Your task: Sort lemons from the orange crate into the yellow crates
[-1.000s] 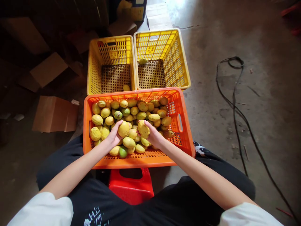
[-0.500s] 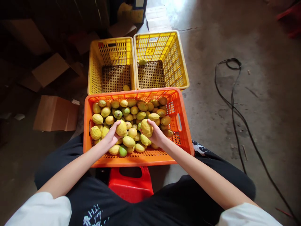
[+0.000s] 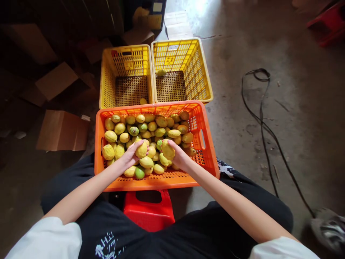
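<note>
The left hand grasps 1 yellow fruit, thumb over its upper side and fingertips showing at its right edge. The right hand grasps another fruit, also yellow, thumb on top and fingers mostly hidden behind it. The 2 held fruits are side by side, apart from each other, above the middle of the orange crate. The loose fruit in that crate, mostly yellow with some green, lies to the left, right, near and far of both hands. A bright green fruit sits near the crate's near wall, just nearer than the left hand.

Beyond the far rim stand 2 yellow crates, side by side: the left yellow crate has 1 fruit at its near side, and the right yellow crate has 1 greenish fruit in its far left corner.

White lettering marks the dark trousers; an "H" can be made out, the rest is unclear. The molded characters on the orange crate's right wall and the mark inside the right yellow crate are too small to read.
</note>
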Tool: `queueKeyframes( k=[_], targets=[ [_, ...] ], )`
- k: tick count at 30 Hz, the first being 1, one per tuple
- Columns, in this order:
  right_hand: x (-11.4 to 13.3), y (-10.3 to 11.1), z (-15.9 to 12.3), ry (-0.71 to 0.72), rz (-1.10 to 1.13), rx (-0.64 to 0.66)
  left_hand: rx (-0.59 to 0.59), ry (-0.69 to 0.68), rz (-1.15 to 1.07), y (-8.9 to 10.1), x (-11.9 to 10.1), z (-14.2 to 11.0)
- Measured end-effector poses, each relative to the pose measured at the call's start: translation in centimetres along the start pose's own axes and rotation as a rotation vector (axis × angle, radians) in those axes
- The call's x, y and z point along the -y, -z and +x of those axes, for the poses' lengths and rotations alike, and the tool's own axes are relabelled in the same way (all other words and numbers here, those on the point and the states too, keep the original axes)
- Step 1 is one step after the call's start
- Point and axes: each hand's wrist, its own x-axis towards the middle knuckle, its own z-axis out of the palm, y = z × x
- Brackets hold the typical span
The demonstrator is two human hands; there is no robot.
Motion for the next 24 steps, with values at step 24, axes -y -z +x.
queueKeyframes(
  k=[24],
  targets=[
    [-0.1,-1.6,-0.7,0.072,-0.079,0.004,-0.007,0.013,-0.034,-1.3,0.2,-2.4]
  ],
)
